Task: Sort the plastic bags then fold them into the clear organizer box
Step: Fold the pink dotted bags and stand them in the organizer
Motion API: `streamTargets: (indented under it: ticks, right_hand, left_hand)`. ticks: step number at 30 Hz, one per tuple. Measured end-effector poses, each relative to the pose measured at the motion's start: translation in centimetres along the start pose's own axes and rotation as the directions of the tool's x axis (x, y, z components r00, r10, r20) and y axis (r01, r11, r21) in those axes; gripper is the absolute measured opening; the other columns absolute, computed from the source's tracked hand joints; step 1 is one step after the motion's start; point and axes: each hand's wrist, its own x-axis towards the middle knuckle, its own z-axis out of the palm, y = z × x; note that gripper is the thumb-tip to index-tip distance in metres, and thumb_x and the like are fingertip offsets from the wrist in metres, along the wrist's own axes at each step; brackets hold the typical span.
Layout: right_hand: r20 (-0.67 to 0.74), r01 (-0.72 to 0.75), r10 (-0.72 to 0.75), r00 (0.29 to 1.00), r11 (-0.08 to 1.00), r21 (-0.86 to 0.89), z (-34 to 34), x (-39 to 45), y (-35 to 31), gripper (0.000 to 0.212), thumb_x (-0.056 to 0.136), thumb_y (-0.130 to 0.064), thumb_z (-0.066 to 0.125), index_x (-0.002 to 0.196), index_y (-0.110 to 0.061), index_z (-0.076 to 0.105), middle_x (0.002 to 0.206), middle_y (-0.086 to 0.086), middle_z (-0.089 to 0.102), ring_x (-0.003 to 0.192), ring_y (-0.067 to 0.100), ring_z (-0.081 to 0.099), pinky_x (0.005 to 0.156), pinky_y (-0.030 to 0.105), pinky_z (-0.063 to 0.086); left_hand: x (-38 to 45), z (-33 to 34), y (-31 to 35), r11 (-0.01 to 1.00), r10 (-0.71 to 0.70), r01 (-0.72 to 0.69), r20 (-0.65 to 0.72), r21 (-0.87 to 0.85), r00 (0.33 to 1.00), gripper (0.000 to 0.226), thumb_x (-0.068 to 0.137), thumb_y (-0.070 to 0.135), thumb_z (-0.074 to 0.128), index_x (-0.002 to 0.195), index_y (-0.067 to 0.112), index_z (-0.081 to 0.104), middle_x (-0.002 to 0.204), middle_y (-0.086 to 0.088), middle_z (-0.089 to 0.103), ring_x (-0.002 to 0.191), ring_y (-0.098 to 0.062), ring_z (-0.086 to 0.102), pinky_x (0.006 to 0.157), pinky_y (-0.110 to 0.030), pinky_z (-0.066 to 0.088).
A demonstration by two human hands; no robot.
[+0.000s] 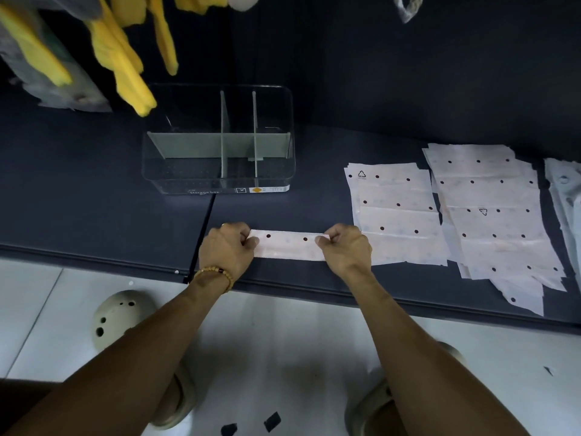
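A white plastic bag with dark dots (289, 245) lies folded into a narrow strip near the front edge of the dark table (94, 215). My left hand (228, 248) pinches its left end and my right hand (344, 247) pinches its right end. Behind it stands the clear organizer box (220, 184) with grey dividers, nothing inside it. To the right lie two flat stacks of the same dotted bags, a nearer stack (396, 212) and a larger stack (493, 215).
More clear bags (566, 202) lie at the far right table edge. Yellow cloths (125, 61) hang at the upper left above the box. White tiled floor (283, 341) and my sandalled feet show below the table edge.
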Motion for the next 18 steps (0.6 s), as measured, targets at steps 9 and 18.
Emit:
streamTargets:
  ticks: [9,18]
  right_hand:
    - [-0.038,0.134,-0.141,0.989,0.978,-0.158,0.5,0.6,-0.5,0.015,0.093,-0.031,0.059,0.081,-0.022,0.057,0.08,0.005,0.069,0.08,0.027,0.063,0.069,0.027,0.044]
    - [-0.132,0.275,-0.401,0.907,0.799,-0.534,0.6,-0.7,-1.4,0.025,0.084,-0.018,0.065,0.108,-0.011,0.062,0.106,0.009,0.061,0.096,0.03,0.057,0.074,0.033,0.045]
  left_hand:
    - [-0.5,0.2,-0.4,0.983,0.17,-0.161,-0.095,0.093,0.981,0.035,0.083,0.019,0.068,0.117,0.021,0.057,0.1,-0.005,0.061,0.092,-0.028,0.059,0.07,-0.037,0.051]
    - [-0.3,0.1,-2.5,0.624,0.69,-0.696,0.168,0.353,0.704,0.041,0.084,0.005,0.066,0.125,0.006,0.061,0.134,-0.008,0.056,0.125,-0.028,0.052,0.104,-0.045,0.04]
